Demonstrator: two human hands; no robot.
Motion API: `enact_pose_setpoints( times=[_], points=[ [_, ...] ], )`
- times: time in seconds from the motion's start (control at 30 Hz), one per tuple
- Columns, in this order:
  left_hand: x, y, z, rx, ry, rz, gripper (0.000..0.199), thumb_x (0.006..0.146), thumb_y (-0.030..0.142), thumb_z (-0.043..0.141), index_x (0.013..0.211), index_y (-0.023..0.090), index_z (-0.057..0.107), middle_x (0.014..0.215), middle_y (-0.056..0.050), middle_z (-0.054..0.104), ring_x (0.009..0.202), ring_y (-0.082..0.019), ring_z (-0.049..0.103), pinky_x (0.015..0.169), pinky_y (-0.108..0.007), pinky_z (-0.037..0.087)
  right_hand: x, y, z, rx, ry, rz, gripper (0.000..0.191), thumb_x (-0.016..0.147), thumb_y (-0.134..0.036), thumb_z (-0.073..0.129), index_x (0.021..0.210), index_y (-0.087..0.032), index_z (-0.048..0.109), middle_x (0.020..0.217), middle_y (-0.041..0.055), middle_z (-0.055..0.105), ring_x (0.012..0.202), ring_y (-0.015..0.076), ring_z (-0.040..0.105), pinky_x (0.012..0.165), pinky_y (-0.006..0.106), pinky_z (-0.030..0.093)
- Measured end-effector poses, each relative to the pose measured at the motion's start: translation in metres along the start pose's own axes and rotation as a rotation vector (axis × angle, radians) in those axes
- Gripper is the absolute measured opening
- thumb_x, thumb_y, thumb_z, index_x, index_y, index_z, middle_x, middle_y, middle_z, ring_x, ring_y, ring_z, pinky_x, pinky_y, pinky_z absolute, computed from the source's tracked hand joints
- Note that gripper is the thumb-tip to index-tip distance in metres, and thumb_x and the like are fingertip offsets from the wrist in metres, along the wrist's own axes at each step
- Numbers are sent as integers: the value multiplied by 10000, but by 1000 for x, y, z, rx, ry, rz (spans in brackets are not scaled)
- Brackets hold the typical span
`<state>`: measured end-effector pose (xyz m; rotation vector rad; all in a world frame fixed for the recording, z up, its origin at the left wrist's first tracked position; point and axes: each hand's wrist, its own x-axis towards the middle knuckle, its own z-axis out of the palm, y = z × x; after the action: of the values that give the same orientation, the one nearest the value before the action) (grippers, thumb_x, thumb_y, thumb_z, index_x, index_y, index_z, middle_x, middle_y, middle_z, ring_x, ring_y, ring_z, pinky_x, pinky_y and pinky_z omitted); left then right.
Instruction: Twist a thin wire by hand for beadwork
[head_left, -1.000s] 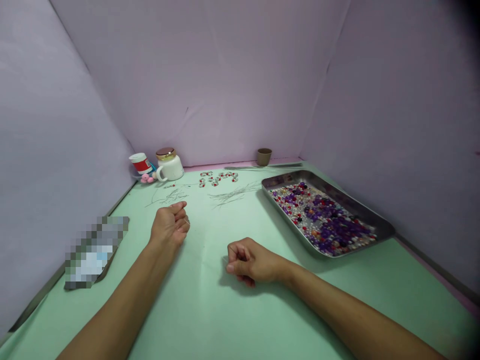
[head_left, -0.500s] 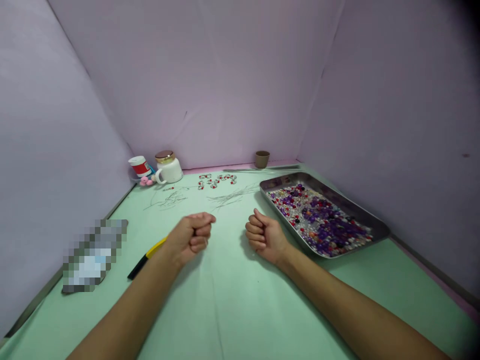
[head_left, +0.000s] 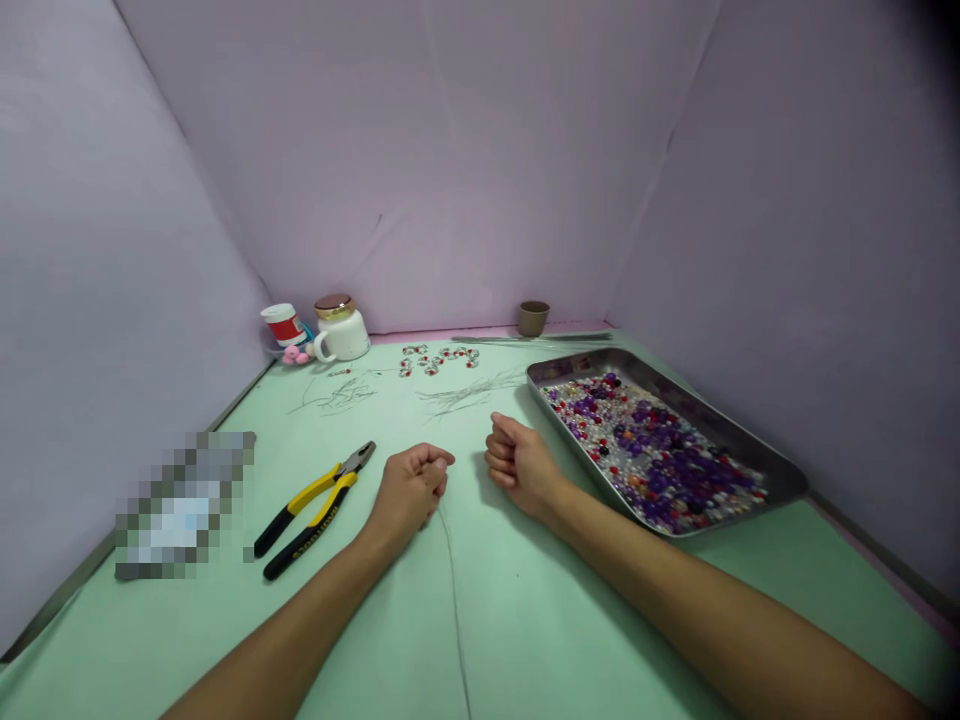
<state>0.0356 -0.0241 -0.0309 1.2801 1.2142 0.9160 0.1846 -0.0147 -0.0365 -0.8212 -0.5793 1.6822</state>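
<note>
My left hand [head_left: 411,490] is closed with its fingers pinched, low over the green cloth near the middle. What the fingertips hold, if anything, is too small to make out. A thin wire or line [head_left: 455,600] runs from under this hand toward the front edge. My right hand [head_left: 521,465] is curled, thumb on top, just left of the metal tray [head_left: 780,470] of mixed beads [head_left: 667,455]; anything inside its fingers is hidden. Pliers [head_left: 341,480] with yellow and black handles lie left of my left hand, jaws pointing away.
Thin wires [head_left: 465,395] lie behind the hands, with red and clear beaded pieces [head_left: 439,360] beyond. A white mug [head_left: 346,335], a red and white jar [head_left: 285,325] and a brown cup [head_left: 533,318] stand at the back. A blurred flat object [head_left: 184,510] lies at left.
My left hand has moved right and toward me, turning knuckles up, and the pliers now show fully. My right hand has shifted slightly left. The view has shifted a little.
</note>
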Motion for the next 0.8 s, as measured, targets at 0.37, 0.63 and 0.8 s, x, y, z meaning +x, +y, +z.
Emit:
enact_pose_setpoints(
  times=[0.37,0.63,0.8],
  points=[
    [-3,-1,-1,76,-104,5,157,725,256,481,765,129,562,460,71,440,320,-32,315,336,-168,226,2,5,5,-86,1,-58,421,732,-356,517,481,-200,217,386,-109,164,327,32,107,299,167,63],
    [-3,0,-1,127,-123,-1,161,738,250,464,781,127,557,472,74,427,329,-30,305,343,-173,229,2,9,7,-148,1,-109,405,720,-370,537,482,-205,253,398,-107,176,336,44,139,255,160,210],
    [-3,-2,-2,121,-136,4,153,753,244,459,784,130,556,473,76,420,345,-30,308,353,-170,234,3,9,7,-184,-12,-124,399,714,-365,545,470,-204,274,399,-104,183,346,50,157,264,185,323]
  ],
)
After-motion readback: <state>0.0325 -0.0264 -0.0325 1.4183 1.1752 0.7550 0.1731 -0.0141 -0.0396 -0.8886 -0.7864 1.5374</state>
